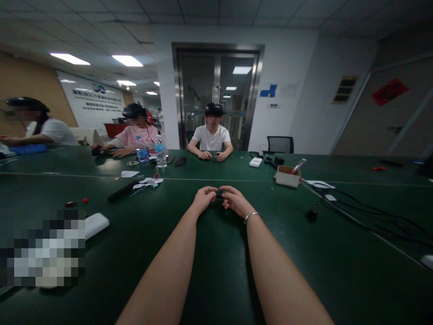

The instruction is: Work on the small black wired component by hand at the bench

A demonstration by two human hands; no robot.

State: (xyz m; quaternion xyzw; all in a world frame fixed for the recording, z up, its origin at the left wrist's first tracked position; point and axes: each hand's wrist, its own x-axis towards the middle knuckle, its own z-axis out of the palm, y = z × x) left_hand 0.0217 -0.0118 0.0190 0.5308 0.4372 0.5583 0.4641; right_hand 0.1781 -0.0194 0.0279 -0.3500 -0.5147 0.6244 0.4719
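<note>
Both arms reach forward over the dark green table (219, 262). A small dark object (219, 193) is held between my two hands, just above the tabletop. My left hand (204, 199) pinches its left end with thumb and fingertips. On its right end, the fingers of my right hand (235, 200) close round it, and a silver bracelet (252, 217) circles that wrist. The object is too small and dark to name, and the fingers partly cover it.
Across the table sits a person in white (213, 135). Two others sit at the left, near water bottles (161, 152). A small cardboard box (287, 176), black cables (365, 203) and a black item (312, 213) lie right; a black rod (122, 192) and white object (97, 225) lie left.
</note>
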